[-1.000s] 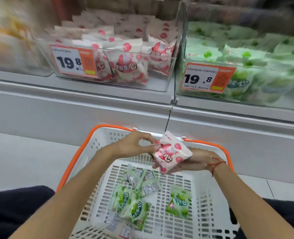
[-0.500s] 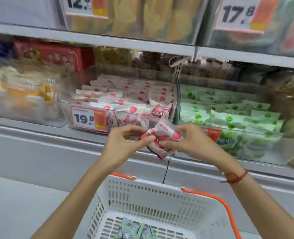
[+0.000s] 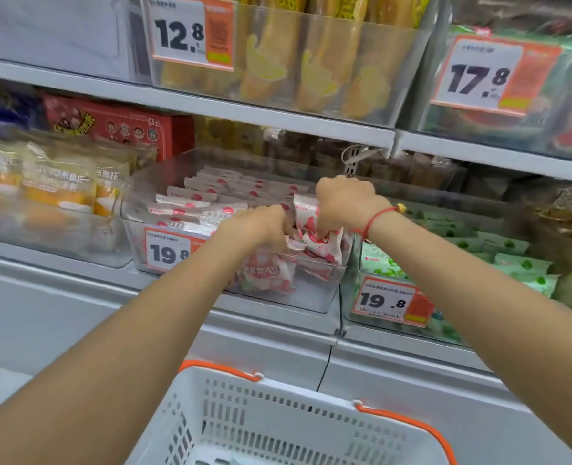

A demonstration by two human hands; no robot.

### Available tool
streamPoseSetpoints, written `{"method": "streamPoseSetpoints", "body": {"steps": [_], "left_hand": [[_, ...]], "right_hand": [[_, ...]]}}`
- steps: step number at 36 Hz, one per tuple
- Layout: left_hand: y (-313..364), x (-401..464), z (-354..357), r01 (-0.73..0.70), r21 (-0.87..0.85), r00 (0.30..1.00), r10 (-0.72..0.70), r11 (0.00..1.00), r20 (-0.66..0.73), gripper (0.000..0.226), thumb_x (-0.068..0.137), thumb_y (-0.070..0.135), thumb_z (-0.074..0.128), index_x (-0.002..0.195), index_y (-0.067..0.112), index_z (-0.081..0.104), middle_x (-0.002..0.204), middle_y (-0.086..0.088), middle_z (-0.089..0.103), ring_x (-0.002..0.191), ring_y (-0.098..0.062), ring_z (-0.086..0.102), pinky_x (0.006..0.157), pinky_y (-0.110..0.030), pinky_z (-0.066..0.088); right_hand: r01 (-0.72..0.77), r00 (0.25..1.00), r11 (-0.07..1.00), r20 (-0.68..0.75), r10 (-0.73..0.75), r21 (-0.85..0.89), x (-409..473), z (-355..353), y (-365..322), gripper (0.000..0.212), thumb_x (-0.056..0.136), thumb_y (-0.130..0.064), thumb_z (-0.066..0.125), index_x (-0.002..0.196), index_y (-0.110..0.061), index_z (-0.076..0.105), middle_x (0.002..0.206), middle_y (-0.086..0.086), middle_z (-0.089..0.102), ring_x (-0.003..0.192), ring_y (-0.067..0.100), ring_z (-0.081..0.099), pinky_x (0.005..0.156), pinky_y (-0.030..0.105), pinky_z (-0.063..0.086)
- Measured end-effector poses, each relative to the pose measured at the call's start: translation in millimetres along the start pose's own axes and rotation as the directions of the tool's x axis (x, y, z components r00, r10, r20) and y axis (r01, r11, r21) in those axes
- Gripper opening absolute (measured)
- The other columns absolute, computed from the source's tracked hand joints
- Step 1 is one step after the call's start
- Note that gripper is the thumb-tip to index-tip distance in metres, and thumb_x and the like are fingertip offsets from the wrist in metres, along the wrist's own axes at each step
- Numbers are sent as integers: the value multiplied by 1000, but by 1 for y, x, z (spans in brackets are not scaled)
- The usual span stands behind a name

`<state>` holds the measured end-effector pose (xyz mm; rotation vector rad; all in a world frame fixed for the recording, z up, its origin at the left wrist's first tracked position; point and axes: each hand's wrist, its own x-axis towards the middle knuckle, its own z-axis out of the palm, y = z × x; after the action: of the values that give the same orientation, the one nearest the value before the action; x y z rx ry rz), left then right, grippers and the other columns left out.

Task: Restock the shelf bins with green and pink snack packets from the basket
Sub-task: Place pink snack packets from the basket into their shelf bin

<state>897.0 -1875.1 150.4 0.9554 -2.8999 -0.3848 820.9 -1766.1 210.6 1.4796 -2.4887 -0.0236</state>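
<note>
Both hands, right hand [image 3: 343, 199] and left hand [image 3: 261, 226], pinched the upright pink-and-white plastic snack packet [image 3: 314, 229] with curled fingers over the clear plastic bin [image 3: 311, 297].

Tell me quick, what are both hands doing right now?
Left hand: fingers curled down among the pink packets in the bin; grip cannot be told.
Right hand: gripping a pink packet over the bin.

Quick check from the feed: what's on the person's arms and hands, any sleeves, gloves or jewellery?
Both forearms are bare, with no sleeves in view and no gloves on either hand. The right hand has a thin red string bracelet at the wrist, with a small gold-coloured bead. The left hand and its wrist show nothing worn.
</note>
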Motion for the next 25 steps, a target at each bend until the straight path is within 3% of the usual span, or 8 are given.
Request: {"method": "streamPoseSetpoints", "body": {"steps": [4,7,10,14,17,20,23,25], "left_hand": [[-8,1,-3,-15,-23,1000,15,1000,-9,40,79,35,74,117,26,67,118,1,66,100,-26,60,89,-39,51],[-13,-5,-2,-74,-33,996,73,997,-44,26,82,38,71,105,27,72,102,-2,70,88,-28,61,74,-33,48],[-17,-11,1,-99,-38,988,94,994,-125,22,82,49,68,80,27,70,94,5,72,79,-21,61,69,-33,50],[-21,-20,2,-126,-99,970,101,987,-223,41,75,61,68,104,32,71,101,10,71,95,-16,63,81,-39,53],[-26,-25,0,-180,-208,971,139,962,-196,39,77,61,64,103,33,71,103,14,70,97,-10,62,87,-38,52],[-28,-27,-1,-200,-240,965,148,950,-216,27,84,52,62,99,33,73,102,13,71,97,-9,63,88,-39,52],[-27,-29,-2,-176,-200,969,134,964,-207,21,88,49,60,92,33,73,94,12,71,92,-12,64,85,-40,53],[-24,-28,-2,-151,-153,974,121,977,-193,19,90,47,58,90,33,72,94,11,71,93,-15,64,83,-39,52]], "right_hand": [[-18,978,1000,208,16,7,16,14,-14,38,89,-21,61,124,-9,54,126,11,58,113,29,56,80,33,39],[-23,966,999,260,13,32,19,35,-15,35,90,-18,57,123,-9,54,125,11,58,113,29,56,80,33,39],[-4,970,999,244,-7,42,18,42,-12,31,87,-15,61,118,-11,57,120,11,61,112,29,57,78,33,39],[88,979,996,181,-88,6,12,36,-1,28,83,-19,68,110,-17,60,111,7,62,109,28,57,75,31,38],[142,985,989,106,-138,-34,6,30,7,42,79,-25,73,119,-23,61,116,6,61,109,29,57,74,32,39],[127,991,989,-32,-130,-80,0,28,12,29,81,-14,68,110,-16,66,109,10,65,103,32,61,71,31,36],[81,993,987,-72,-91,-137,-4,33,11,13,85,-9,59,97,-10,64,106,13,67,103,31,61,81,32,37],[82,993,977,-62,-96,-198,-4,40,7,9,89,-11,53,83,-17,56,104,12,67,103,29,60,95,34,32]]}}
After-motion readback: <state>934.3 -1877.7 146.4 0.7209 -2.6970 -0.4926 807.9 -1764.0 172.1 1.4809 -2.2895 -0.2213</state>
